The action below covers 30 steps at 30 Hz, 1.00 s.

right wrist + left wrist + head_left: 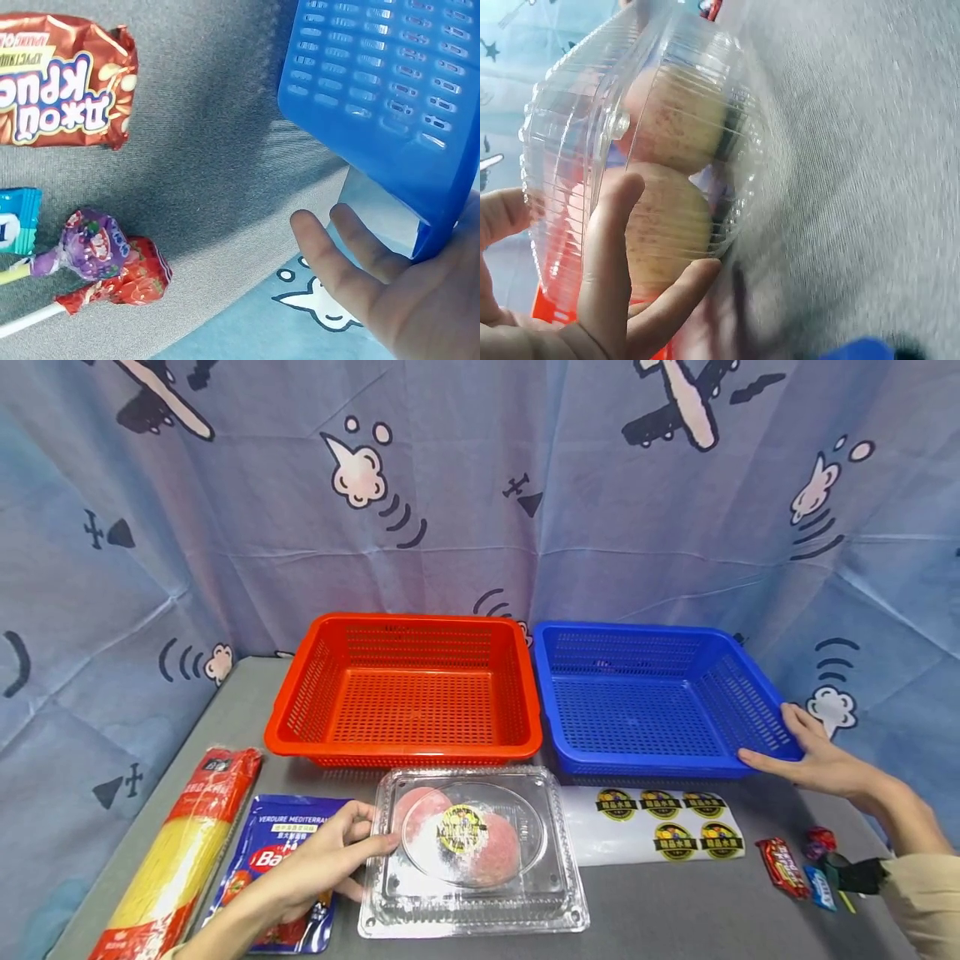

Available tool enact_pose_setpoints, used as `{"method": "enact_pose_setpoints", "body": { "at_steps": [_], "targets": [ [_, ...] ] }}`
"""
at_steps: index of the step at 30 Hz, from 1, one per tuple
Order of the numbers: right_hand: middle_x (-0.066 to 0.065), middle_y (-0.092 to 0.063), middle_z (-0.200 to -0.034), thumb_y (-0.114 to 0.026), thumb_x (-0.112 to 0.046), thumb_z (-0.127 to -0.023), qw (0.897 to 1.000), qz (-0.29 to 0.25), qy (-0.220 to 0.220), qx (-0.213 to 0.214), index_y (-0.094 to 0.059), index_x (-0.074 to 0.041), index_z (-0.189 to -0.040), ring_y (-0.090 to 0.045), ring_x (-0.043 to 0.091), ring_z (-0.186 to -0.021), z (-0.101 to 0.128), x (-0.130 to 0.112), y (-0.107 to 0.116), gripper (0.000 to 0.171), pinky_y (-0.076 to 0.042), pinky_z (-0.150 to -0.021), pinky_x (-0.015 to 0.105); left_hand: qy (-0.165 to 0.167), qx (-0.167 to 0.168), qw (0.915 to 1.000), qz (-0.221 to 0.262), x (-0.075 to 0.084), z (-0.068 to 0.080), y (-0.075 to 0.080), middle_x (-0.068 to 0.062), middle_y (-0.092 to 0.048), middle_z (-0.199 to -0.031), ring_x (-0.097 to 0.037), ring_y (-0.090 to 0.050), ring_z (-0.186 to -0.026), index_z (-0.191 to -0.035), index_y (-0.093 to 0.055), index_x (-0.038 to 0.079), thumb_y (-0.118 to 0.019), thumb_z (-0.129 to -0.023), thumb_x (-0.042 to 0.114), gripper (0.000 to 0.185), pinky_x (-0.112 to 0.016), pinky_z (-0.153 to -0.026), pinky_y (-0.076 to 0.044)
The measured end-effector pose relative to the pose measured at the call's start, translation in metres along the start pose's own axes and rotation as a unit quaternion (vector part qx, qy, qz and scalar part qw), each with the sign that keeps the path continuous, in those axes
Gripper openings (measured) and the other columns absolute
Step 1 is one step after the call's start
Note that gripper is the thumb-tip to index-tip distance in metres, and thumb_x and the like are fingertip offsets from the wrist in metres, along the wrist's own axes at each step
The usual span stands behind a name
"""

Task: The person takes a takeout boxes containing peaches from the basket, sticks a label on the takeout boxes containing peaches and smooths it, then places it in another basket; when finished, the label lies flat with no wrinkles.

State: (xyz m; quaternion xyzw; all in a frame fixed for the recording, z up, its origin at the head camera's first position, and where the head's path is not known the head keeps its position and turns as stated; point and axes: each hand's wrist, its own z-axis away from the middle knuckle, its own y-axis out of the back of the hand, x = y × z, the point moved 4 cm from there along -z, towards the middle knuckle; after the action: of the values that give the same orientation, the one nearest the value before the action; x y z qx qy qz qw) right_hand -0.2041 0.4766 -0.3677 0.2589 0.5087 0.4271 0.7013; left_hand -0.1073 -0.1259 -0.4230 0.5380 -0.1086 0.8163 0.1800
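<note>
My left hand (318, 868) grips the left side of a clear plastic clamshell box (558, 893), its thumb on the box and fingers beneath. Inside are two round pink-and-yellow fruits (671, 232) that look like peaches. A black-and-yellow label (461, 828) shows over them. The box overlaps the red basket's front rim in the head view. At the right front corner of the blue basket (645, 760), my right hand (825, 760) holds the rim, thumb over the front edge. Below that corner, two of its fingers extend in the right wrist view.
The red basket (405, 749) stands left of the blue one. A sheet of round labels (600, 847) lies in front. At left are a spaghetti pack (176, 852) and blue sauce pouch (251, 835). A red-brown candy bar (67, 82) and lollipops (94, 244) lie at right.
</note>
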Motion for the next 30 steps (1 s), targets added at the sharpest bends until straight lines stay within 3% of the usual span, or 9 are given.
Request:
{"method": "enact_pose_setpoints", "body": {
  "at_steps": [4, 8, 14, 18, 21, 25, 30],
  "targets": [
    [0.034, 0.041, -0.155, -0.052, -0.055, -0.101, 1.000, 0.000, -0.002, -0.003, 0.033, 0.000, -0.152, 0.021, 0.070, -0.140, 0.000, 0.000, -0.001, 0.113, -0.016, -0.100, 0.087, -0.008, -0.020, 0.9995, 0.025, 0.002, 0.003, -0.004, -0.008, -0.066, -0.112, -0.019, -0.068, -0.091, -0.132, -0.033, 0.000, -0.067, -0.098, 0.028, 0.055, -0.031, -0.063, -0.062],
    [0.033, 0.042, -0.155, -0.052, -0.055, -0.102, 1.000, -0.003, -0.002, -0.005, 0.033, -0.001, -0.151, 0.021, 0.070, -0.140, 0.000, 0.000, -0.001, 0.113, -0.015, -0.100, 0.087, -0.024, -0.040, 0.9981, 0.039, 0.003, 0.007, -0.013, -0.011, -0.066, -0.120, -0.020, -0.069, -0.094, -0.132, -0.033, -0.001, -0.066, -0.099, 0.023, 0.053, -0.034, -0.062, -0.063],
    [0.034, 0.043, -0.154, -0.051, -0.054, -0.102, 1.000, -0.004, 0.000, -0.004, 0.034, 0.000, -0.151, 0.018, 0.071, -0.140, 0.001, 0.001, -0.001, 0.112, -0.023, -0.100, 0.085, -0.055, -0.063, 0.9964, 0.014, 0.015, 0.017, -0.031, -0.017, -0.065, -0.127, -0.022, -0.071, -0.096, -0.129, -0.036, -0.001, -0.068, -0.097, 0.019, 0.050, -0.033, -0.056, -0.061],
    [0.036, 0.042, -0.154, -0.052, -0.054, -0.102, 1.000, 0.003, 0.001, -0.002, 0.034, 0.002, -0.150, 0.012, 0.073, -0.139, 0.001, 0.002, -0.001, 0.113, -0.036, -0.097, 0.081, -0.084, -0.063, 0.9940, -0.032, 0.033, 0.025, -0.039, -0.028, -0.055, -0.133, -0.025, -0.071, -0.103, -0.123, -0.038, 0.002, -0.072, -0.095, 0.018, 0.048, -0.040, -0.056, -0.063],
    [0.036, 0.041, -0.154, -0.052, -0.053, -0.102, 1.000, 0.005, 0.003, 0.001, 0.033, 0.003, -0.150, 0.010, 0.073, -0.139, 0.001, 0.003, -0.001, 0.113, -0.041, -0.095, 0.078, -0.109, -0.057, 0.9902, -0.066, 0.049, 0.028, -0.045, -0.027, -0.048, -0.129, -0.028, -0.068, -0.109, -0.121, -0.039, 0.003, -0.073, -0.093, 0.016, 0.046, -0.041, -0.056, -0.063],
    [0.036, 0.040, -0.155, -0.053, -0.053, -0.102, 1.000, 0.001, 0.003, 0.005, 0.033, 0.002, -0.151, 0.011, 0.073, -0.140, 0.001, 0.004, -0.001, 0.113, -0.035, -0.097, 0.081, -0.135, -0.056, 0.9856, -0.084, 0.075, 0.028, -0.055, -0.021, -0.044, -0.128, -0.034, -0.065, -0.116, -0.121, -0.040, 0.003, -0.074, -0.092, 0.015, 0.046, -0.040, -0.055, -0.063],
    [0.035, 0.041, -0.155, -0.052, -0.053, -0.102, 1.000, -0.005, 0.006, 0.004, 0.033, 0.000, -0.151, 0.015, 0.071, -0.140, 0.002, 0.000, -0.001, 0.112, -0.028, -0.099, 0.083, -0.151, -0.064, 0.9829, -0.083, 0.117, 0.021, -0.065, -0.018, -0.054, -0.118, -0.032, -0.069, -0.115, -0.119, -0.039, 0.003, -0.074, -0.092, 0.014, 0.045, -0.044, -0.057, -0.063]
  ]
}}
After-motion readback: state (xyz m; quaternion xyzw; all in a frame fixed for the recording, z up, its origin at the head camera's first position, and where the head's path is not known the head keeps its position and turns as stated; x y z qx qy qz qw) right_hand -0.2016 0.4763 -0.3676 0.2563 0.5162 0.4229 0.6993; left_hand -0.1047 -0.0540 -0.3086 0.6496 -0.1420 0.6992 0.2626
